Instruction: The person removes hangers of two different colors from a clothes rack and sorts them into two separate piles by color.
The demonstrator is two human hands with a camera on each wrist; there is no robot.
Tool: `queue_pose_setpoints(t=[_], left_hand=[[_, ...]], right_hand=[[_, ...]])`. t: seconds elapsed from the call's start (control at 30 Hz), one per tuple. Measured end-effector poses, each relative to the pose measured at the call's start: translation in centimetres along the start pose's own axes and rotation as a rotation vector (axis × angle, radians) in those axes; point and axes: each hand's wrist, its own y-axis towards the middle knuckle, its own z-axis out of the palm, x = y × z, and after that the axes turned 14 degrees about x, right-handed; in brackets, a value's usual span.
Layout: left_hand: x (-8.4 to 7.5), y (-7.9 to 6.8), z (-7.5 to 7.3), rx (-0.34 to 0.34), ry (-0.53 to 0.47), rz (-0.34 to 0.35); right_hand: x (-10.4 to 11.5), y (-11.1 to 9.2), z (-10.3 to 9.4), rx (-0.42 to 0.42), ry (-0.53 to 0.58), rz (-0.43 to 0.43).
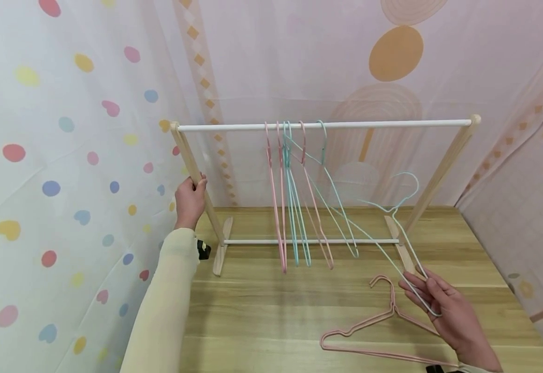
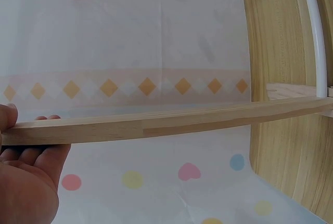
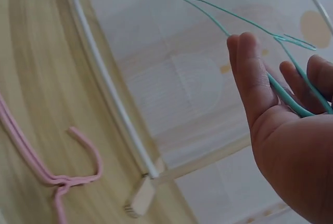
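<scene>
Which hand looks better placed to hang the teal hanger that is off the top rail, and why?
Probably the right hand: it holds that teal hanger, its hook off the top rail. The left hand grips a wooden upright and would likely have to let go first.

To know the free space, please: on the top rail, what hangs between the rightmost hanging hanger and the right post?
Nothing: the head view shows the top rail bare from the rightmost hanging hanger to the right post.
</scene>
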Motion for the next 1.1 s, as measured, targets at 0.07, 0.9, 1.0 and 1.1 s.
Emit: queue_pose_setpoints(t=[0.07, 0.9, 1.0, 1.1], left_hand=[[0.0, 0.0, 0.0, -0.003, -0.003, -0.002], [-0.1, 0.0, 0.1, -0.007, 0.021, 0.008], [-0.1, 0.0, 0.0, -0.007, 0.023, 0.004], [-0.1, 0.0, 0.0, -0.007, 0.028, 0.001]], right_hand=[[-0.4, -0.3, -0.2, -0.001, 0.005, 0.036], [-9.1, 0.7, -1.0, 0.039, -0.037, 0.414], [-10.3, 1.3, -0.7, 0.069, -0.047, 0.45], [-11.6, 1.9, -0.4, 0.092, -0.033, 0.485]])
